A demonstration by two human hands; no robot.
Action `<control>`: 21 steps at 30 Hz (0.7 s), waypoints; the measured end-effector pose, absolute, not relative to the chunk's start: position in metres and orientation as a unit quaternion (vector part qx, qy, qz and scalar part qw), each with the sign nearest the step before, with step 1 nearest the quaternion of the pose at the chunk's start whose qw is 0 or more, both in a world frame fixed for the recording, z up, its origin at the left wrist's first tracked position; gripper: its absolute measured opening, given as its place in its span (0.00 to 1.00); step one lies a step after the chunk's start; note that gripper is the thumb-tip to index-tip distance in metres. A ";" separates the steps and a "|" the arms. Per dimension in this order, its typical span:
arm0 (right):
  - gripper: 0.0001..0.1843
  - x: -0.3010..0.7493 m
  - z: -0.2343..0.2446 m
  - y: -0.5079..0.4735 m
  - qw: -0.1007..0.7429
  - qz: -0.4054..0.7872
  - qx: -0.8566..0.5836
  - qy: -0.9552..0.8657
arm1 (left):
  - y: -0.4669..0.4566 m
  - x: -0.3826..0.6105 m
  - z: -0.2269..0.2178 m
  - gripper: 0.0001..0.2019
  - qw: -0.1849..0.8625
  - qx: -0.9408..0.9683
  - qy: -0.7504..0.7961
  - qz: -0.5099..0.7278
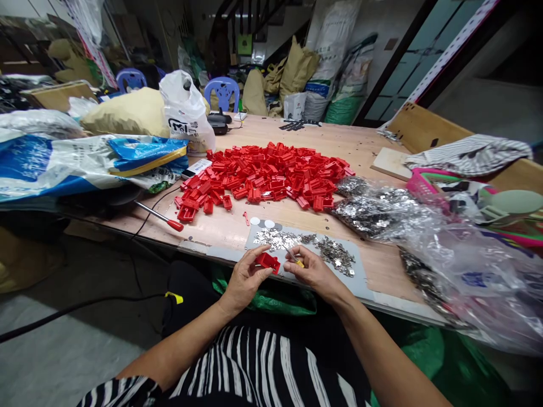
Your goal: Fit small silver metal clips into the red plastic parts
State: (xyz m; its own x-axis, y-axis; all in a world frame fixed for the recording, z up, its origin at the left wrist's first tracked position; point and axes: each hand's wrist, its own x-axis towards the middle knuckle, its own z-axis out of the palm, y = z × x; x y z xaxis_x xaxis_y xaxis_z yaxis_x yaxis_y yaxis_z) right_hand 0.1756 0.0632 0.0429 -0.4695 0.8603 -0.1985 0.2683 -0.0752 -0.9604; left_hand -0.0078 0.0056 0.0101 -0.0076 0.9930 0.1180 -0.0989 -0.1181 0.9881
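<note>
Between the thumb and fingers of my left hand (246, 280) is a small red plastic casing (268, 262), its hollow side showing. My right hand (310, 270) is closed on a thin metal tool with a yellow part (299, 263), close to the casing; its exact kind is too small to make out. Just beyond both hands, a grey mat (360, 264) bears a pile of shiny flat metal pieces (275, 238) and a darker pile of small metal parts (337, 255). A large heap of similar red casings (271, 169) covers the middle of the table.
Clear plastic bags of metal parts (382, 212) lie on the right, beside a pink basket (424, 183). On the left are a red-tipped metal lever (163, 217), a phone-like device (197, 168), a white carrier bag (186, 113) and sacks (80, 161). Green bag material (280, 302) hangs below the table edge (224, 252).
</note>
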 end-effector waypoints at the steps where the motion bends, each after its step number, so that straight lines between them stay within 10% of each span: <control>1: 0.17 0.173 0.044 0.059 0.245 0.602 -0.445 -0.617 | 0.005 -0.007 0.010 0.22 0.501 0.497 0.440 0.556; 21: 0.21 0.172 0.038 0.043 0.288 0.652 -0.450 -0.537 | 0.007 0.000 0.012 0.22 0.617 0.368 0.404 0.567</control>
